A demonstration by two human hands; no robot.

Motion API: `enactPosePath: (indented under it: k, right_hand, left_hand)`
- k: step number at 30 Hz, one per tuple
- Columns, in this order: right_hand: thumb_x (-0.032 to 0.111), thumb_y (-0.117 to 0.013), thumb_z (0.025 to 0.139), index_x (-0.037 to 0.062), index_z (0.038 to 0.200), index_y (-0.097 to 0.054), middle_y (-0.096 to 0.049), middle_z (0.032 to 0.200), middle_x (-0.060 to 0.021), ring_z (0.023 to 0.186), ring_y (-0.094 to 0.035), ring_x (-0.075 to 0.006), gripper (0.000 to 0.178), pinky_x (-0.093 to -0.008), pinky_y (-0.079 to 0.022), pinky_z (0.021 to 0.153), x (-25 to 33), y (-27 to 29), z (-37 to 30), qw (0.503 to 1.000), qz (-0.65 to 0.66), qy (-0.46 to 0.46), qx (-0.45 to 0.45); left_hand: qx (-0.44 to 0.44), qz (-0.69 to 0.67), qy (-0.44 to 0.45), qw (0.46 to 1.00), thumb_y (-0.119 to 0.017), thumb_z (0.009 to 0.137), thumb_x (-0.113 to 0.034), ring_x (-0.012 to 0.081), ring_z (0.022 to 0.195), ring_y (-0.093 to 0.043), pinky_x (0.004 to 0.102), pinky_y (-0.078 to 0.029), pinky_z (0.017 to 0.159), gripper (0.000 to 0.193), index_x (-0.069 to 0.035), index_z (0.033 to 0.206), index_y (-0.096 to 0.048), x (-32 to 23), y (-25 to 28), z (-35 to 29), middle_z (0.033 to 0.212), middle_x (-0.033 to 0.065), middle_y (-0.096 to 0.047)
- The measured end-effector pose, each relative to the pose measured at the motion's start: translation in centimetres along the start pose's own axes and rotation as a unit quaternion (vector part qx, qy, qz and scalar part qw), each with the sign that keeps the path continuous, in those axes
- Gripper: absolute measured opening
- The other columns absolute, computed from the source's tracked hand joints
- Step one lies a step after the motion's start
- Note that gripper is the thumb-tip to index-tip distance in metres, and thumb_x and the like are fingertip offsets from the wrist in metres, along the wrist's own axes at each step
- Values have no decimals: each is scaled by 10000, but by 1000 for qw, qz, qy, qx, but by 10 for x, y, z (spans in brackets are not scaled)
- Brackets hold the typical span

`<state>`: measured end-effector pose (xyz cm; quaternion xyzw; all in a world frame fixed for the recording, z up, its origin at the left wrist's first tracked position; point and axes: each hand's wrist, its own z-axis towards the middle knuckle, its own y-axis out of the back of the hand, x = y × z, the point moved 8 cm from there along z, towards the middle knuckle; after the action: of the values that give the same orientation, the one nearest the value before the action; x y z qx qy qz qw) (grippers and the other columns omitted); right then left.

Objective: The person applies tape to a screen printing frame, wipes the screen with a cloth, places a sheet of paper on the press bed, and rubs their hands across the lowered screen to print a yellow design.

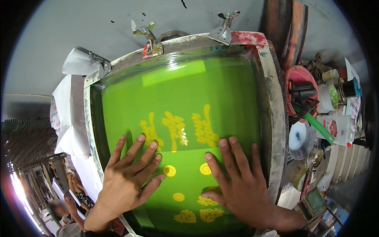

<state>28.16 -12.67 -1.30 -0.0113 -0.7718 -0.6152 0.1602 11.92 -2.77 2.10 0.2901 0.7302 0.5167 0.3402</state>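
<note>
A screen printing frame (273, 91) with pale, paint-stained edges lies in front of me, its mesh (225, 89) bright green. Yellow lettering-like patterns (173, 128) and small round yellow marks (169, 170) show in the mesh. My left hand (126, 179) rests on the left part of the mesh, fingers spread and fingertips beside the leftmost pattern. On the right side, my right hand (242, 177) lies flat with fingers apart; its index finger is by a round mark and its thumb overlaps a lower pattern. Neither hand grips anything.
Metal clamps with wing nuts (223, 31) stand along the frame's far edge. White paper (71, 114) hangs at the left. To the right are a pink tub (302, 75), a green-handled tool (319, 129), jars and bottles. Another person (65, 215) is at the lower left.
</note>
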Motion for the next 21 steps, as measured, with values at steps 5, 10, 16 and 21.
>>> enactPosePath:
  k: [5, 10, 16, 21]
  right_hand:
    - [673, -604, 888, 101, 1526, -500, -403, 1595, -260, 1531, -297, -397, 864, -695, -330, 1154, 3, 4, -1, 1000, -3, -3, -6]
    - [702, -605, 861, 86, 1516, -506, -404, 1583, -276, 1538, -282, -400, 904, -687, -320, 1165, 7, 4, -5, 999, -24, -10, -28]
    - [711, -616, 843, 84, 1519, -504, -375, 1596, -272, 1542, -273, -400, 929, -690, -274, 1188, 8, -2, -9, 996, -12, -6, -87]
    - [719, -610, 846, 88, 1541, -483, -341, 1619, -271, 1557, -242, -390, 948, -687, -232, 1207, 7, -2, -11, 994, -28, 2, -102]
  left_hand:
    - [-10, 7, -5, 1000, -765, 893, -304, 367, 1397, -541, 611, -321, 1210, 375, -33, 1151, -758, -1, 2, -5, 1377, 118, -680]
    - [-30, 11, -7, 999, -720, 933, -306, 350, 1412, -528, 604, -315, 1214, 368, -36, 1181, -751, -3, 1, -9, 1396, 124, -668]
    - [-35, 5, -5, 999, -674, 971, -305, 325, 1445, -489, 602, -280, 1238, 375, -45, 1233, -739, 0, -3, -15, 1438, 104, -640]
    - [-32, 2, -6, 999, -651, 994, -317, 306, 1461, -469, 594, -269, 1248, 377, -60, 1259, -730, 3, -4, -17, 1470, 99, -615]
